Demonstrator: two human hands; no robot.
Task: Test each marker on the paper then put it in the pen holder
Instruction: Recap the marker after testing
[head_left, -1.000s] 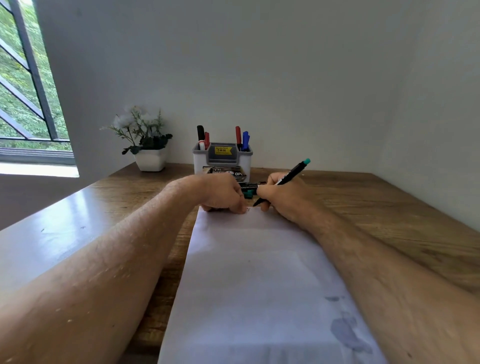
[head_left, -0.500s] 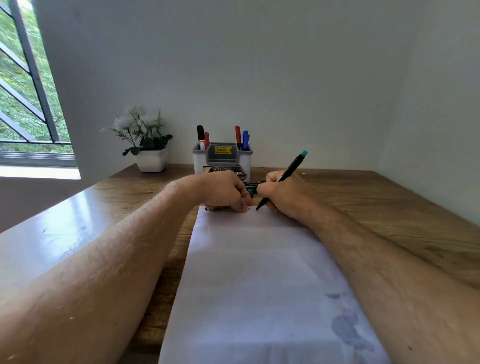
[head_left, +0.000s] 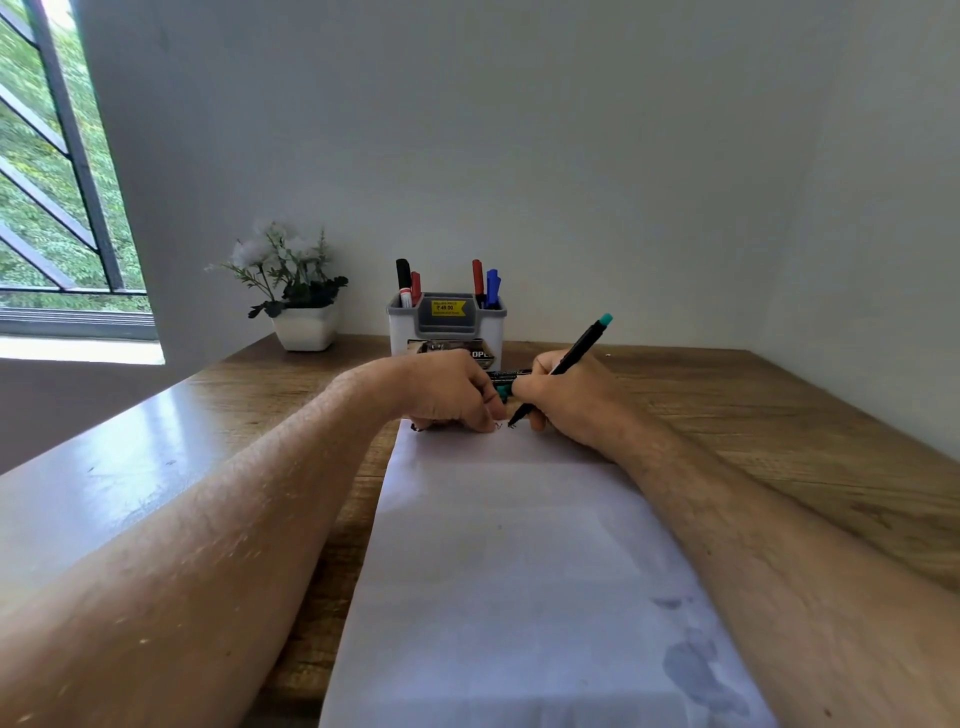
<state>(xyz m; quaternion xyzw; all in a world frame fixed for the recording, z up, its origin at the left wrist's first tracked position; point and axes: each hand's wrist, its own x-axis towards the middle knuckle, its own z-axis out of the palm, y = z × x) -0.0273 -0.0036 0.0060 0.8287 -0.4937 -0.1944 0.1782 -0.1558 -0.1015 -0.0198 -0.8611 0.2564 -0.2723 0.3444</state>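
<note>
Marker, light and stiff I'd guess, sits pinched low in the right hand, while the curled left hand steadies the paper, seemingly gripping its cap.

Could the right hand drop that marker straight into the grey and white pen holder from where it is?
Probably yes. The right hand grips the black marker with the teal end, and the grey and white pen holder stands just beyond with nothing between; its middle looks free.
</note>
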